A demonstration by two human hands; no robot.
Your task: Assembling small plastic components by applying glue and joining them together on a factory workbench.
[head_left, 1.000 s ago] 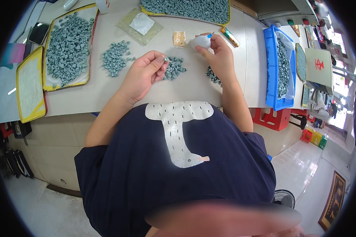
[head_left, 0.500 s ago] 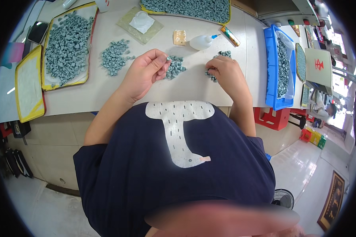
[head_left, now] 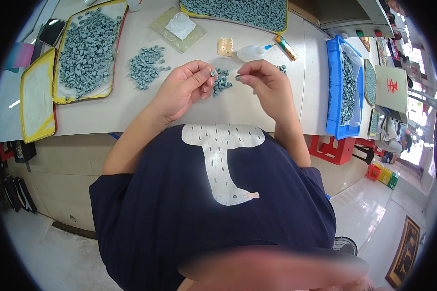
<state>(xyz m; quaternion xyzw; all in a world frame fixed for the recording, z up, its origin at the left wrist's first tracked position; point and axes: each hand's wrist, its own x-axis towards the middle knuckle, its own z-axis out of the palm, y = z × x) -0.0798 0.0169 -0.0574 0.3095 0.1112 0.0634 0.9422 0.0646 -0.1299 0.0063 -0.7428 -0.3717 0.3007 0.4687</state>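
Observation:
My left hand pinches a small grey-green piece between thumb and fingertips. Across from it, my right hand holds a small dark piece at the tips of its thumb and forefinger. Between the two hands lies a small pile of grey-green pieces, close to my left fingers. Another pile is partly hidden behind my right hand. To the left of my left hand spreads a larger loose pile. What kind of pieces these are is too small to tell.
Beyond my hands are a white squeeze bottle with a blue tip, a tan square pad and an orange-green tube. Yellow-rimmed trays of pieces stand left and at the back. A blue bin stands at the right.
My right hand has lifted off the right-hand pile and moved left toward my left hand, with a small piece in its fingertips. The left hand keeps its pinch.

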